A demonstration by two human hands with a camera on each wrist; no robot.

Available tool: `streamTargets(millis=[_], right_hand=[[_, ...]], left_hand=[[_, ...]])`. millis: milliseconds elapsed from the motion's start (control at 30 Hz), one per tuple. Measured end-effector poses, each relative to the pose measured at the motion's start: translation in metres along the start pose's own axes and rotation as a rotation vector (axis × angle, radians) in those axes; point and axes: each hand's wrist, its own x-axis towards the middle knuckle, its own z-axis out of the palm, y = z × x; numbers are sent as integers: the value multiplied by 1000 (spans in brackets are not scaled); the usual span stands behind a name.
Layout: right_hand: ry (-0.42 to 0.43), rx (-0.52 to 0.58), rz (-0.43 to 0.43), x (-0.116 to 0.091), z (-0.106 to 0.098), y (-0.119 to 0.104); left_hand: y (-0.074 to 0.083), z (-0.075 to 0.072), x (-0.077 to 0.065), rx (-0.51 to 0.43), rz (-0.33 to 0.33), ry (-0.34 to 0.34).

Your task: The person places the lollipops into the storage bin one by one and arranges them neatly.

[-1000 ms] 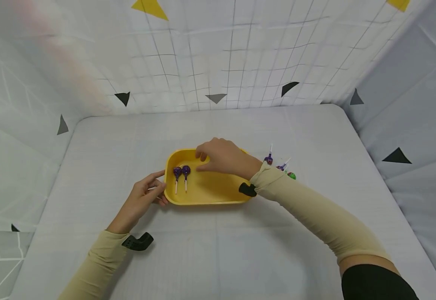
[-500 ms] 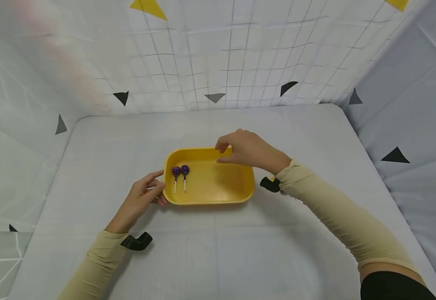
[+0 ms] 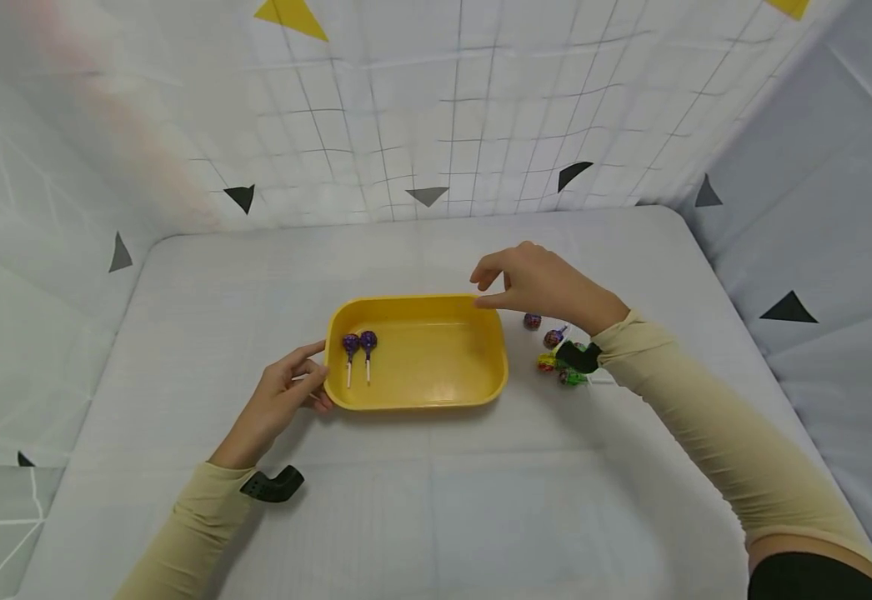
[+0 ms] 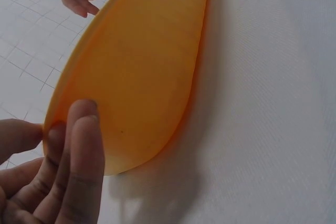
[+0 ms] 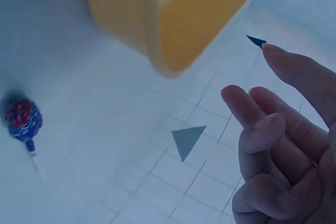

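A yellow tray [image 3: 436, 398] sits on the table. Two lollipops in purple wrappers [image 3: 368, 340] lie side by side at its left end, sticks toward the person. My left hand [image 3: 289, 387] pinches the tray's left rim; in the left wrist view its thumb is at the rim and its fingers [image 4: 86, 150] are against the outer wall. Over the tray's back right corner is my right hand [image 3: 537, 283], thumb and fingers parted, holding nothing. Several wrapped lollipops [image 3: 553, 337] lie right of the tray, partly hidden by the wrist; the right wrist view shows one purple-and-red lollipop [image 5: 23, 120].
White cloth covers the table [image 3: 436, 500]. A white grid-patterned backdrop [image 3: 436, 125] rises behind it, and pale cloth walls [image 3: 819, 208] stand at both sides. Each wrist carries a black camera mount [image 3: 274, 483].
My right hand has moved right, from over the tray's middle to its back right corner. More lollipops on the right are now uncovered. The left hand stays on the rim.
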Motion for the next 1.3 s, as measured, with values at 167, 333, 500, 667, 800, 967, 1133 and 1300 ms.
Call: streamTargets(millis=[167,333,500,667,800,967,1133,1300], right_hand=[[-6,17,0,-8,-2,15],[-4,26,17,-15,-3,34],[-24,33,47,-19,-2,49],[-64,12,74,-19,5,64],[-112,-7,101,-18,15,77],[-148,-36,115,-17,25,88],[-165,-52,111,-17,29,90],[-184,-74,113,-16,32,90]], left_hand=[[0,-1,0,1,3,-1],[0,-1,0,3,-1,1],[0,-1,0,3,-6,-2],[0,-1,0,5,-9,1],[0,-1,0,7,-12,3],[0,-1,0,7,-14,4],[0,-1,0,6,-15,4],[0,0,0,7,-12,4]])
